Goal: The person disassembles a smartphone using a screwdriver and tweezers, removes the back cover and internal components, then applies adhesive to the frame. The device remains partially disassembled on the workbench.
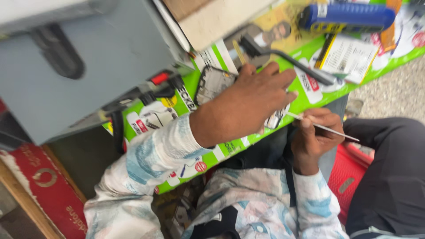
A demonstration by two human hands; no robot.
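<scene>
Hands meet in the middle of the frame, over a green mat (310, 95) that runs from the lower left up to the upper right. Our left hand (250, 104) lies flat and spread on a phone (212, 84), pressing it down on the mat. The fingers are apart, not closed round anything. We see only the dark top end of the phone, left of the hand, and a bit of its lower end by the fingertips. The rest is hidden under the palm.

Our right hand (315, 132) sits just right of it, a little lower. Its fingers are pinched tight on a thin tool (321, 126), held like a pen. The pale tip points left, toward the covered end of the phone. We cannot tell if the tip touches it.

A grey box (88, 57) fills the upper left, with a red switch (159, 78). A blue tool (347, 17) lies at the top right, and a black tool (287, 59) lies across the mat above our left hand. A red case (349, 175) sits at the lower right, by our knee.

What could go wrong? We think the thin tip could slip, because it is so fine and the phone edge is smooth. Then it may scratch the phone or poke our left fingers, which are very close. If we lift the left hand, the phone could slide on the shiny mat. Pushing too hard could bend the tool.
</scene>
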